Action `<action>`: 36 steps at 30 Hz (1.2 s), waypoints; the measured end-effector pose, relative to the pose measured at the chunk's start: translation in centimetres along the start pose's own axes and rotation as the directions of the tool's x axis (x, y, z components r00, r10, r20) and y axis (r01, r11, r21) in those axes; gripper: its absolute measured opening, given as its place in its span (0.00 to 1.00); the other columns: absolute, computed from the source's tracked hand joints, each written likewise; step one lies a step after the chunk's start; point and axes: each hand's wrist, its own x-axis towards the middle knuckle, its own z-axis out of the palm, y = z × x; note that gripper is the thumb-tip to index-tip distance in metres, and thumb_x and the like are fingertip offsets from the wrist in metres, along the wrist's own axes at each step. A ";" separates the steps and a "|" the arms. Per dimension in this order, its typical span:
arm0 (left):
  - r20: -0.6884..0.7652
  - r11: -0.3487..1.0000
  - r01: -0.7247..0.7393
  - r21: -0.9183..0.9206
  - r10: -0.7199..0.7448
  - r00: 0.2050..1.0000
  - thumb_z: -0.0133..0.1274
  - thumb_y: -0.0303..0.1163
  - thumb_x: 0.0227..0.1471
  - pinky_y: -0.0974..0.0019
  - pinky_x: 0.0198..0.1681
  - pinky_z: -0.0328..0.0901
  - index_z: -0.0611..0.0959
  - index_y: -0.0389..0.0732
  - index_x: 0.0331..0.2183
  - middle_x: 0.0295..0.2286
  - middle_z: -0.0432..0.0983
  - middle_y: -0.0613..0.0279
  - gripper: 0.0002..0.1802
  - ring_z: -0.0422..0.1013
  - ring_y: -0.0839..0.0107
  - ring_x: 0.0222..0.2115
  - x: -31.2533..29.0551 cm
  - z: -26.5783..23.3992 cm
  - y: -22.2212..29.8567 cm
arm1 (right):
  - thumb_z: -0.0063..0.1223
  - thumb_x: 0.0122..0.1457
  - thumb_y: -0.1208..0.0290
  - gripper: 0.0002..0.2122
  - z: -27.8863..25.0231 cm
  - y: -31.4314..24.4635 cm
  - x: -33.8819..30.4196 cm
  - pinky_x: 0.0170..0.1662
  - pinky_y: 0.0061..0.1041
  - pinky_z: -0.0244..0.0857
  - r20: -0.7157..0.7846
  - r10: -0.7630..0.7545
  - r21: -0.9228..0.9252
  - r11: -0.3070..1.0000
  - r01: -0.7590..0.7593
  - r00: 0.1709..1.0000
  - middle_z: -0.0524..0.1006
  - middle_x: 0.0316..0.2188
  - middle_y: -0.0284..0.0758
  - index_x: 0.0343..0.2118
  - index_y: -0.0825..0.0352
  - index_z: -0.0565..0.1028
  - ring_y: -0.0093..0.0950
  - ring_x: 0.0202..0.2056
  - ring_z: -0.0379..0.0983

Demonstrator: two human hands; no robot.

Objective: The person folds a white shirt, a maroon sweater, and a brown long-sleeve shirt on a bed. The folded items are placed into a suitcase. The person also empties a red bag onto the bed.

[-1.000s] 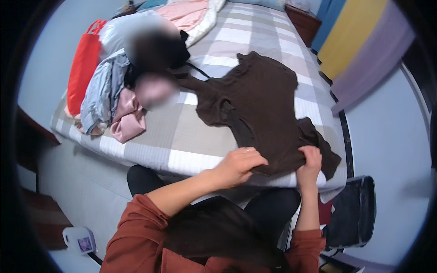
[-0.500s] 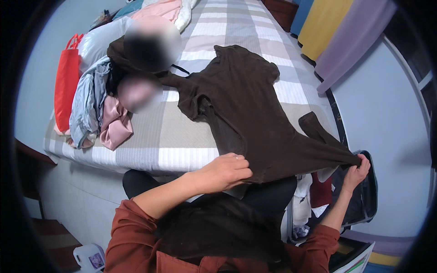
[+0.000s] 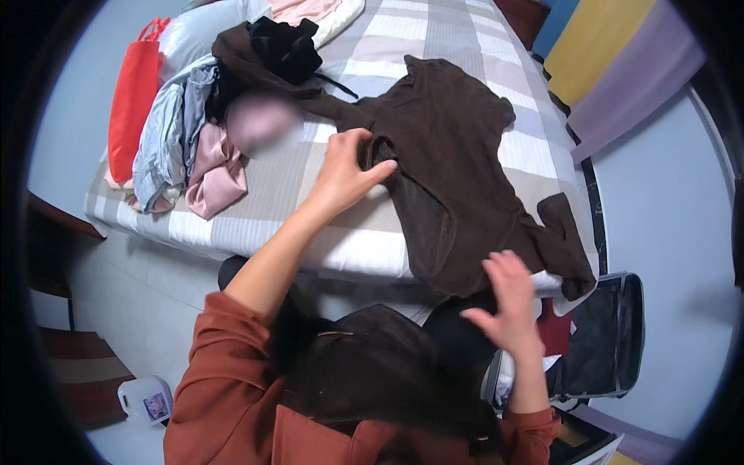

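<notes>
A dark brown long-sleeved top [image 3: 457, 155] lies spread over the near right part of the bed, one sleeve stretching left and the other bent at the right edge. My left hand [image 3: 345, 174] is at the left side of the top, beside a dark opening; thumb and fingers are apart, with no cloth plainly gripped. Over the lower hem my right hand [image 3: 511, 306] is raised, its fingers spread and holding nothing. Another dark brown cloth [image 3: 364, 372] rests across my lap.
On the bed's left stand a red bag [image 3: 133, 112], light blue clothes [image 3: 159, 143], a pink satin cloth [image 3: 217, 174] and a black garment [image 3: 287, 50]. An open suitcase [image 3: 601, 341] sits on the floor at right. A white jug [image 3: 146, 399] is at lower left.
My right hand has let go of the right sleeve, which now lies folded on the bed edge. My left hand has left the hem and reached up along the top's left side.
</notes>
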 end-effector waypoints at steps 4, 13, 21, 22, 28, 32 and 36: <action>-0.062 0.973 0.035 0.229 -0.021 0.998 0.52 0.30 0.40 0.61 0.40 0.63 0.74 0.37 0.34 0.37 0.65 0.51 0.14 0.66 0.57 0.37 0.2 1.4 -1.7 | 0.56 0.40 0.76 0.23 5.6 -0.4 0.0 0.54 0.45 0.47 -0.165 -0.039 -0.182 0.983 0.008 0.985 0.66 0.48 0.39 0.44 0.62 0.69 0.39 0.53 0.58; -0.021 0.784 0.343 -0.517 -0.412 0.911 0.51 0.35 0.50 0.77 0.30 0.64 0.74 0.32 0.38 0.30 0.74 0.61 0.17 0.69 0.74 0.29 -0.7 -3.2 -4.9 | 0.47 0.43 0.85 0.11 6.3 1.4 0.5 0.44 0.27 0.61 -0.546 0.283 0.450 0.893 -0.009 0.788 0.72 0.34 0.40 0.33 0.70 0.70 0.34 0.37 0.69; -0.035 0.631 0.460 -0.625 -0.611 0.791 0.50 0.38 0.50 0.64 0.38 0.65 0.73 0.35 0.40 0.35 0.73 0.57 0.19 0.69 0.66 0.36 5.1 -0.8 -7.2 | 0.49 0.41 0.87 0.09 6.1 0.3 1.4 0.37 0.26 0.63 -0.554 0.112 0.338 0.936 0.100 0.825 0.72 0.27 0.38 0.28 0.70 0.71 0.34 0.31 0.69; -0.010 0.652 0.359 -0.668 -0.490 0.872 0.49 0.35 0.51 0.65 0.39 0.64 0.72 0.34 0.40 0.36 0.72 0.56 0.17 0.69 0.67 0.36 5.4 -3.0 -6.8 | 0.50 0.38 0.87 0.10 4.6 -0.1 0.9 0.35 0.28 0.64 -0.590 0.097 0.341 0.930 0.139 0.801 0.73 0.26 0.39 0.27 0.70 0.71 0.37 0.29 0.70; -0.320 0.910 0.326 -0.256 -0.399 0.860 0.50 0.34 0.49 0.66 0.39 0.64 0.74 0.36 0.41 0.31 0.74 0.56 0.18 0.69 0.69 0.32 2.5 -15.8 -14.5 | 0.50 0.33 0.82 0.12 3.8 -4.9 2.2 0.29 0.29 0.66 -0.350 -0.447 0.306 0.776 0.551 0.823 0.72 0.23 0.35 0.27 0.68 0.72 0.33 0.26 0.69; -0.504 0.862 0.449 0.234 -0.288 0.815 0.54 0.35 0.41 0.61 0.43 0.62 0.75 0.38 0.40 0.33 0.73 0.48 0.21 0.69 0.54 0.37 -1.1 -17.5 -21.0 | 0.54 0.36 0.79 0.15 8.7 -8.2 3.3 0.32 0.27 0.64 -0.120 -0.592 0.429 0.693 0.580 0.797 0.72 0.28 0.33 0.33 0.67 0.71 0.32 0.31 0.69; -0.414 0.760 0.023 0.650 0.328 0.849 0.53 0.27 0.40 0.55 0.50 0.55 0.69 0.37 0.46 0.42 0.66 0.48 0.26 0.61 0.51 0.45 -2.8 -10.0 -7.9 | 0.53 0.46 0.72 0.10 8.9 -6.6 3.9 0.38 0.30 0.63 -0.006 -0.628 0.523 0.661 0.538 0.778 0.71 0.29 0.34 0.32 0.65 0.70 0.33 0.35 0.68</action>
